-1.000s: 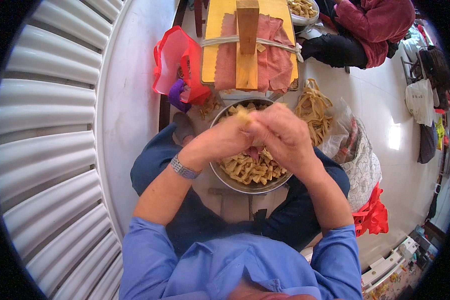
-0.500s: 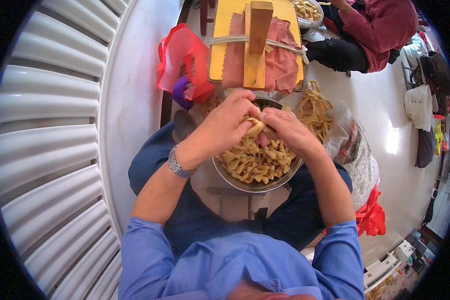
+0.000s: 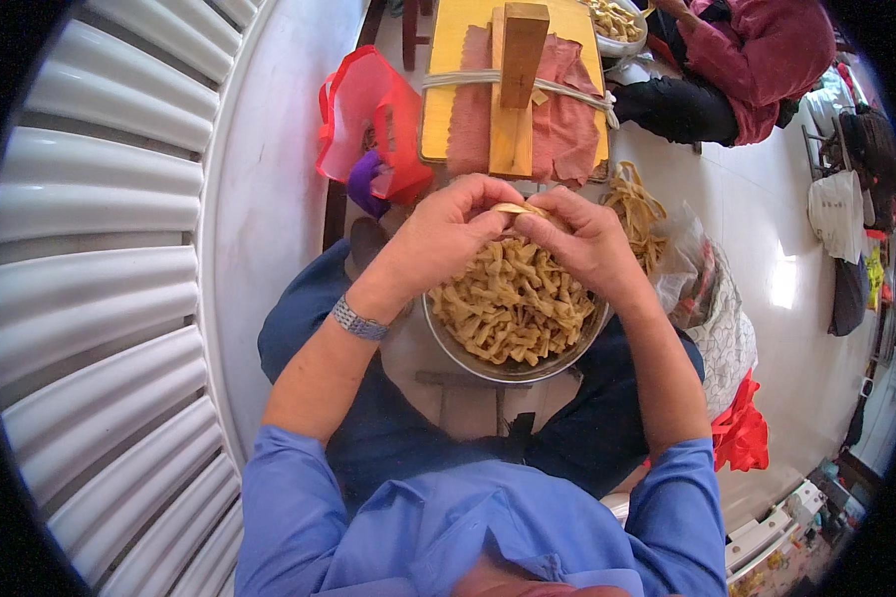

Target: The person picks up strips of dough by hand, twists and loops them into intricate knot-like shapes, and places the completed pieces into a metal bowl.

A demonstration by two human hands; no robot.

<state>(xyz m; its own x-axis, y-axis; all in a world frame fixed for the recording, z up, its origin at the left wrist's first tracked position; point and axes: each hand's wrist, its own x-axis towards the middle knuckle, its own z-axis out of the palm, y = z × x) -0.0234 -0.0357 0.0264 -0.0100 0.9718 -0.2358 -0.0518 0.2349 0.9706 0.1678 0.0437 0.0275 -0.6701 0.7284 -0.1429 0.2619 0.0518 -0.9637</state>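
Fingers point(image 3: 490, 187) of the left hand point(image 3: 436, 237) and right hand point(image 3: 587, 247) are pinched tight on one strip point(image 3: 513, 209) above the bowl's point(image 3: 513, 379) far side. I judge much done: pieces point(image 3: 508, 308) heap there, while long strips point(image 3: 639, 211) beside it seem left.

bowl point(image 3: 516, 377): glossy metal | post point(image 3: 522, 60): smooth wood | rag point(image 3: 567, 124): matt cloth

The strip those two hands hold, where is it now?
In the head view, the strip is above and slightly right of centre, pinched between the left hand and right hand, near the far side of the bowl.
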